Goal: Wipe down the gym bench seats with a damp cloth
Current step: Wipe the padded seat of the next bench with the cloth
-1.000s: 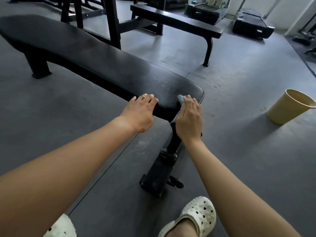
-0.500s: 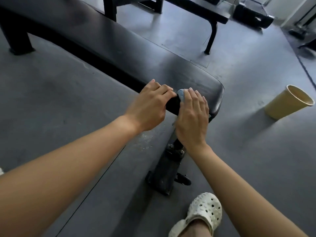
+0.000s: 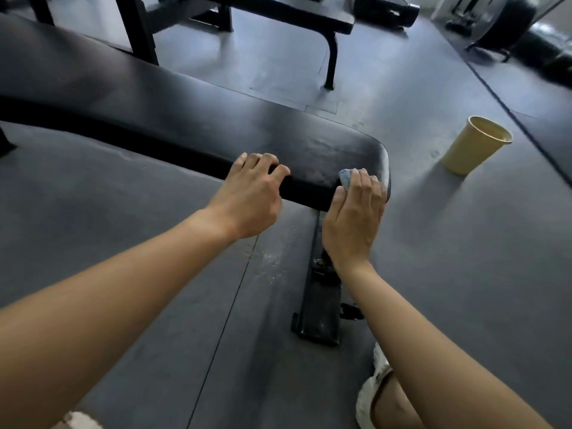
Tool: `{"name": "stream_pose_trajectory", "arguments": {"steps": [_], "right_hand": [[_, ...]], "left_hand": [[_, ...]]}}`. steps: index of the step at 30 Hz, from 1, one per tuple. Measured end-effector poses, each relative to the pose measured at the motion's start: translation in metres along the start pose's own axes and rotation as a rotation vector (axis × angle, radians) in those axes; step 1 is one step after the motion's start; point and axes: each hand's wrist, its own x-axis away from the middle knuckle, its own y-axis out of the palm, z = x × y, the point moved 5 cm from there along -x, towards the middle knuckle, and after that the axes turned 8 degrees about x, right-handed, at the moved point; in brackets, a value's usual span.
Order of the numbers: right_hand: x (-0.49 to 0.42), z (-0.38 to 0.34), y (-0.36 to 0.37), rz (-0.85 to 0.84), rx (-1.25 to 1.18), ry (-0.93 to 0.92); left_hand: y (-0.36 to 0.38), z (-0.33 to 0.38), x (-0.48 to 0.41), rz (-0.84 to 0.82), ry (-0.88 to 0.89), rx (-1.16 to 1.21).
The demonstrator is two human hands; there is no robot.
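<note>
Wadded under the right hand, the small blue cloth is pressed against the near right corner of the bench seat. The fingers curve over it and down onto the padding, and only a bit of fabric shows past the index finger. The left hand braces a little to the left on the same near edge, its fingers curled over the lip of the pad and the thumb on the side face. The long black seat runs away to the far left and most of its top is not under either hand, so I judge the wiping has much ground left to cover. The main risk is the cloth itself: bunched this tightly it touches only a narrow strip, so a stroke along the pad could leave unwiped bands. On the rounded corner it could also slide out from under the fingers and drop to the floor. A yellow paper cup stands on the floor to the right, apart from the bench; I cannot tell what it contains. A wide sweep of the right arm or a shifted foot could tip it. A second bench stands farther back, untouched.
</note>
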Motion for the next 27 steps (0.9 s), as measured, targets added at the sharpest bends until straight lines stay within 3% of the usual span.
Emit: {"name": "stream_pose_trajectory", "arguments": {"steps": [3,14,20,27], "right_hand": [[0.0,-0.034,0.007,-0.066,0.06,0.014],[0.001,-0.105,0.017,-0.32,0.018,-0.321],[0.007,-0.071,0.004,-0.158,0.008,-0.338],[0.006,-0.033,-0.003,0.067,0.054,-0.04]], "left_hand": [[-0.011,-0.018,0.007,-0.037,-0.001,-0.01],[-0.031,-0.042,0.002,-0.162,0.089,-0.137],[-0.037,-0.047,0.0,-0.226,0.191,-0.169],[-0.031,-0.058,0.01,-0.23,0.209,-0.123]]}}
